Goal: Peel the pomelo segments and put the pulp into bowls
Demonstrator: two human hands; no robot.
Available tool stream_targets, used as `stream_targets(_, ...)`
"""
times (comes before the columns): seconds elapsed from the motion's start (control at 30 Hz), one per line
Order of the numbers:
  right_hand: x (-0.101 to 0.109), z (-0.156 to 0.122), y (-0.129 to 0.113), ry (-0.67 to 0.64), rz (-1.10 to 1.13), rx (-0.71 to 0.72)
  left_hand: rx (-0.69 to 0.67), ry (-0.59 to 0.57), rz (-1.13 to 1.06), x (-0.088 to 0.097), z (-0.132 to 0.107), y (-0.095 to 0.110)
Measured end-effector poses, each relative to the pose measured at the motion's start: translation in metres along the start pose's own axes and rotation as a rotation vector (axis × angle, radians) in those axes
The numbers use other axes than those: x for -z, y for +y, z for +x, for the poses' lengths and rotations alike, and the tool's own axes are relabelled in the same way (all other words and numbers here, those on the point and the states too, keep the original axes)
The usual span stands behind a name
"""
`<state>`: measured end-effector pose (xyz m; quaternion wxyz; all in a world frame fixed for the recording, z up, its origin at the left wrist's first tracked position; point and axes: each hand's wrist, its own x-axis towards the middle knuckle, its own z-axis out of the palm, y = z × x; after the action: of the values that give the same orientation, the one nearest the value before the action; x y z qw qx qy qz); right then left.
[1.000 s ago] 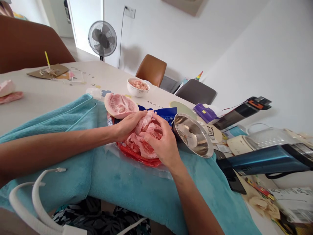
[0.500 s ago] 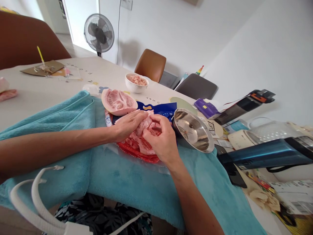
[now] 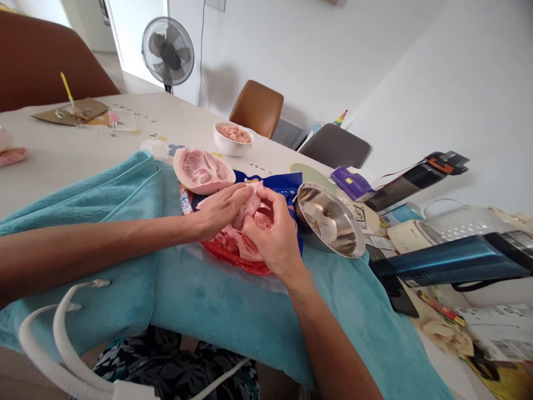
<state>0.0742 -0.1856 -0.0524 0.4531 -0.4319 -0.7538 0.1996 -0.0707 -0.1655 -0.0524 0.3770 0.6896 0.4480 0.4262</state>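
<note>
1. The left hand [image 3: 220,210] and right hand [image 3: 272,228] grip a pink fruit piece [image 3: 249,205] between them, above red plastic [image 3: 231,258];
2. too hard a pinch could tear it (soft flesh, I judge);
3. the steel bowl [image 3: 346,232], at three o'clock, limits rightward swings; the towel [image 3: 233,311] at six o'clock leaves room to its near edge.

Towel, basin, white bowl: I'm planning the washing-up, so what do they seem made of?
Towel: plush fabric, perhaps microfibre; soft nap and stitched-looking edge.
Basin: polished metal, probably stainless steel; bright reflections inside.
White bowl: glossy, likely glazed ceramic, though plastic is possible; smooth sheen, patterned outside.
</note>
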Motion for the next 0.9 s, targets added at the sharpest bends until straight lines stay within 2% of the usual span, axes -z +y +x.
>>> stream_targets(0.07,0.003,0.001,0.000,-0.005,0.027,-0.040,0.016,-0.010,-0.021,-0.002,-0.002,0.002)
stream_targets(0.17,0.005,0.001,0.000,-0.026,0.075,-0.024,-0.021,0.020,-0.069,-0.005,-0.004,0.007)
stream_targets(0.3,0.009,0.001,0.005,-0.098,0.163,-0.012,0.039,-0.004,-0.166,-0.005,-0.005,0.010)
stream_targets(0.47,0.012,0.000,0.009,-0.102,0.141,0.005,-0.019,-0.001,-0.099,-0.002,-0.002,0.006)
stream_targets(0.57,0.008,-0.002,0.007,-0.060,0.088,0.042,-0.058,-0.002,-0.041,-0.001,-0.002,0.006)
stream_targets(0.73,-0.003,-0.003,0.002,0.096,-0.073,0.154,-0.089,-0.023,-0.004,0.000,-0.003,0.011)
stream_targets(0.9,-0.010,-0.003,0.000,0.138,-0.103,0.165,-0.089,-0.025,-0.013,-0.001,-0.002,0.012)
